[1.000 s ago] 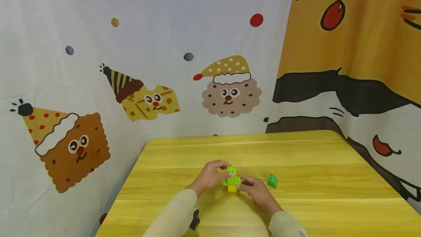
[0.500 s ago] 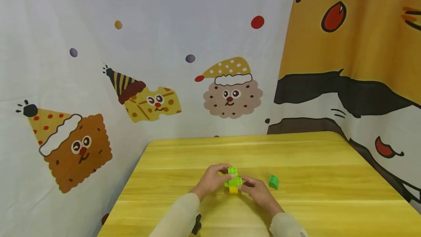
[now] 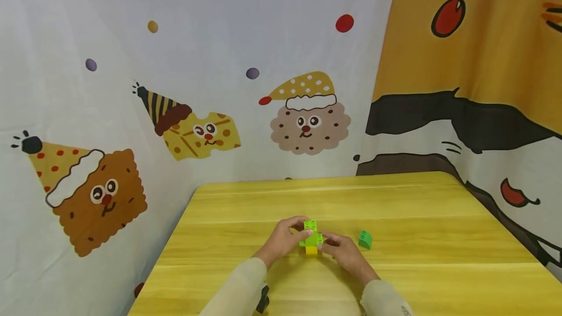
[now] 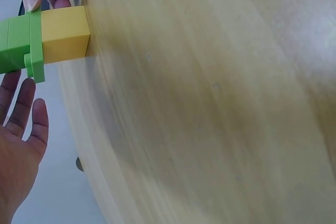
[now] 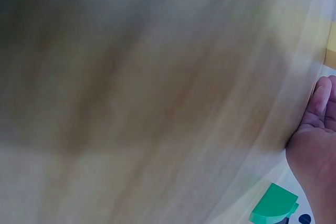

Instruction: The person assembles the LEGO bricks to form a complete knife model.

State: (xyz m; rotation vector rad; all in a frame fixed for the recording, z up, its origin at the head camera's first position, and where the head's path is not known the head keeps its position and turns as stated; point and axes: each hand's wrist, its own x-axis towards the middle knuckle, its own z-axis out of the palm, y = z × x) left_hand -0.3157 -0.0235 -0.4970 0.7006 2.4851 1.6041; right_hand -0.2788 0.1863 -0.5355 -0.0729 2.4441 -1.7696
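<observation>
Both hands hold a small stack of toy building blocks near the middle of the table. Its upper part is of light green blocks (image 3: 311,241), with a flat green piece that juts out sideways, and a yellow block (image 4: 65,32) forms the base. My left hand (image 3: 281,240) grips the upper green part, thumb in front and fingers behind. From the other side my right hand (image 3: 349,256) pinches the jutting green piece between thumb and finger. In the left wrist view a right fingertip rests on that piece, just above the yellow block.
A darker green block with a curved top (image 3: 365,240) lies on the wooden table (image 3: 421,218), to the right of the right hand. Behind the table hangs a cloth (image 3: 210,38) with cartoon prints. A dark object (image 3: 262,299) shows beside the left sleeve.
</observation>
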